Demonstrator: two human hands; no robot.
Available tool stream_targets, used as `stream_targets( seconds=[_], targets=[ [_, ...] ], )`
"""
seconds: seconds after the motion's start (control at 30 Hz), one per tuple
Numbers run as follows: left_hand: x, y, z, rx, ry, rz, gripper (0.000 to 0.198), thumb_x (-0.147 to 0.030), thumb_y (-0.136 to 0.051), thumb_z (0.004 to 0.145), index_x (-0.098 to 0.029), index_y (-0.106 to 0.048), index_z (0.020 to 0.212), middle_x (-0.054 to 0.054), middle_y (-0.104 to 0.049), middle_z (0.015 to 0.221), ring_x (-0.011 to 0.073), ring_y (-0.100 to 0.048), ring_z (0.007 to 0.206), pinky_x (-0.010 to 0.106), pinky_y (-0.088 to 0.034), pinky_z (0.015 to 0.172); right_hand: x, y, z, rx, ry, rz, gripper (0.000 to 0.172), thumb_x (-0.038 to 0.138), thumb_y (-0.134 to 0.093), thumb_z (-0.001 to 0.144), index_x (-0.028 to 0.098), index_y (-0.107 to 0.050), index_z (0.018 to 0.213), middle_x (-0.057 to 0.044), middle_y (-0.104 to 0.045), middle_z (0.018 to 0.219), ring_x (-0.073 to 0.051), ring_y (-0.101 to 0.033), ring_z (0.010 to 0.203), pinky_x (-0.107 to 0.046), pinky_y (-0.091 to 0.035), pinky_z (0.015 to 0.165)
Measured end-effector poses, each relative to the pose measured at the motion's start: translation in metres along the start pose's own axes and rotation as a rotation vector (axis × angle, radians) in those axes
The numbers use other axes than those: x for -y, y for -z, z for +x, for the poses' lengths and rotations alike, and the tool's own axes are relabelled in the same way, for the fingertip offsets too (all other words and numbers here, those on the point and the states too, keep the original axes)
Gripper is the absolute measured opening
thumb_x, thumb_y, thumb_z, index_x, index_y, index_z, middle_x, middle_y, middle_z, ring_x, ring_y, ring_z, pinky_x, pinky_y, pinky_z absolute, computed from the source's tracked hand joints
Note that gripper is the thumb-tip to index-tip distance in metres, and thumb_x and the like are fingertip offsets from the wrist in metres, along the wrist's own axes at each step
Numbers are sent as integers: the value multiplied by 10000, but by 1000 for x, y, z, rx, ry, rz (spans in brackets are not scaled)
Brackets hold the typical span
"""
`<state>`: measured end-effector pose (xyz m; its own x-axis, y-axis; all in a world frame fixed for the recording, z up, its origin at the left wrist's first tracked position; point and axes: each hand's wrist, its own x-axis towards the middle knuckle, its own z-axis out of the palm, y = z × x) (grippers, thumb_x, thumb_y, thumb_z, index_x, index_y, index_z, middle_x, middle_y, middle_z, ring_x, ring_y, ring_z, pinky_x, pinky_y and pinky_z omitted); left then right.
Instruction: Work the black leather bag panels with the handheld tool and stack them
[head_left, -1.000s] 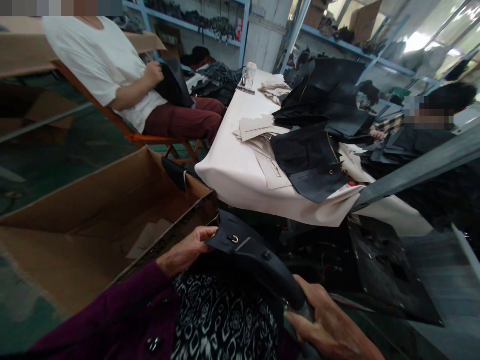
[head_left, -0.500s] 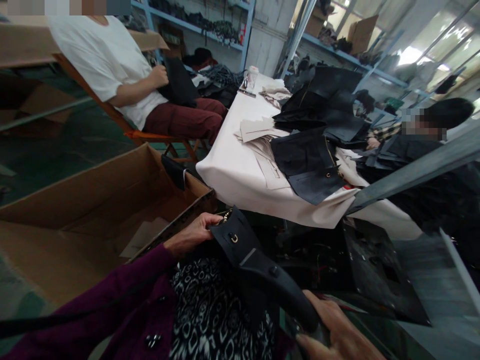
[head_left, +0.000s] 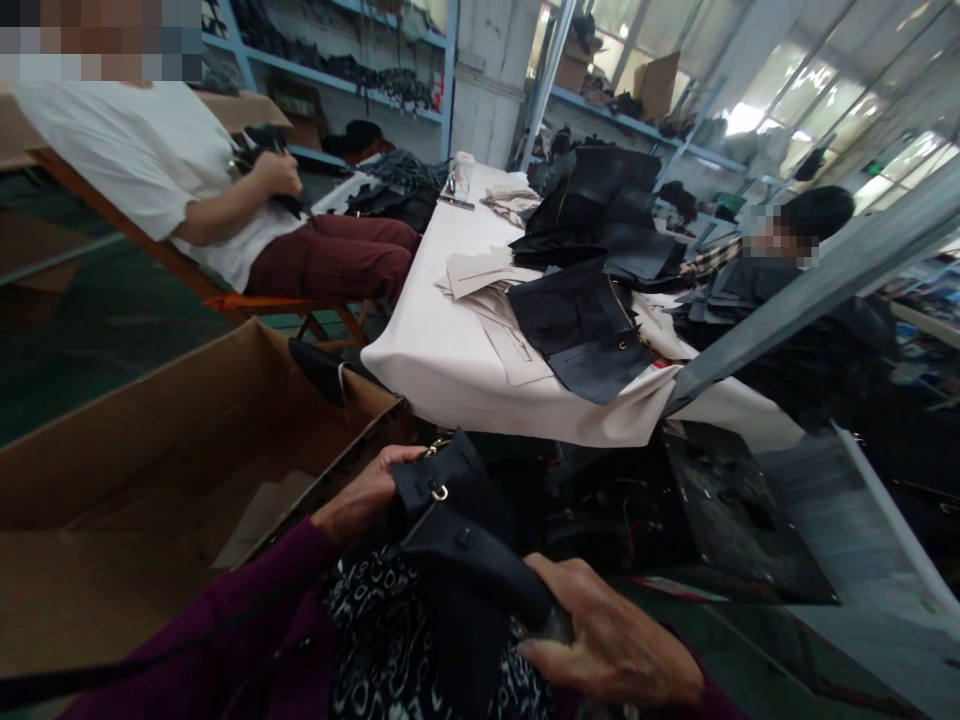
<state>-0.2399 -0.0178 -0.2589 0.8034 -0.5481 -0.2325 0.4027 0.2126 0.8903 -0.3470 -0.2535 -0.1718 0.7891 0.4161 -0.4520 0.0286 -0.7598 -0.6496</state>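
Observation:
My left hand (head_left: pixel 367 492) pinches the upper edge of a black leather bag piece (head_left: pixel 476 480), beside its gold zipper. The bag piece hangs over my lap and carries a small gold D-shaped ring (head_left: pixel 439 492). My right hand (head_left: pixel 611 630) is closed around the rear of a black hand-held tool (head_left: pixel 487 570), whose exact kind I cannot make out. The tool's wide, flat front end lies against or just over the leather, below the ring. Part of the bag piece is hidden behind the tool.
A cardboard box (head_left: pixel 187 440) stands open at my left. Ahead, a white-covered table (head_left: pixel 420 330) bears black leather pieces (head_left: pixel 577 320) and pale sheets (head_left: pixel 487 270). A seated person (head_left: pixel 150 170) works at left; another sits beyond the slanting metal post (head_left: pixel 810 290).
The tool and my right hand have moved left, bringing the tool's front end closer to the ring. My left hand still grips the bag piece, slightly lower left. The view has shifted.

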Motion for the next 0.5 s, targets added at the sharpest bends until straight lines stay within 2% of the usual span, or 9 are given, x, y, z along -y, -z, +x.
stream_targets(
  seconds=[0.17, 0.27, 0.37, 0.5],
  targets=[
    [7, 9, 4, -23, -9, -24, 250, -276, -672, 677, -133, -673, 883, 64, -664, 793, 186, -603, 699, 264, -467, 643, 0, -5, -1, -50, -4, 68, 203, 247, -637, 684, 198, -532, 852, 25, -552, 792, -156, -520, 783, -214, -371, 633],
    [10, 11, 11, -39, -30, -13, 237, -277, -674, 673, -136, -673, 863, 61, -667, 797, 196, -611, 712, 273, -470, 661, -1, -2, -14, -105, -84, 124, 243, 230, -638, 677, 206, -547, 901, 20, -564, 848, -156, -525, 795, -221, -379, 657],
    [11, 10, 16, -29, -78, 3, 208, -277, -658, 694, -125, -669, 837, 74, -670, 837, 217, -614, 779, 293, -468, 718, -4, 6, -28, -174, -137, 141, 197, 205, -596, 710, 207, -549, 901, 23, -569, 858, -150, -527, 809, -223, -382, 690],
    [11, 8, 22, -15, -96, 8, 244, -286, -647, 708, -119, -668, 886, 95, -671, 899, 230, -610, 826, 310, -462, 756, -9, 10, -34, -235, -166, 119, 189, 198, -570, 729, 203, -554, 917, 13, -562, 862, -158, -526, 839, -239, -387, 732]
  ],
)
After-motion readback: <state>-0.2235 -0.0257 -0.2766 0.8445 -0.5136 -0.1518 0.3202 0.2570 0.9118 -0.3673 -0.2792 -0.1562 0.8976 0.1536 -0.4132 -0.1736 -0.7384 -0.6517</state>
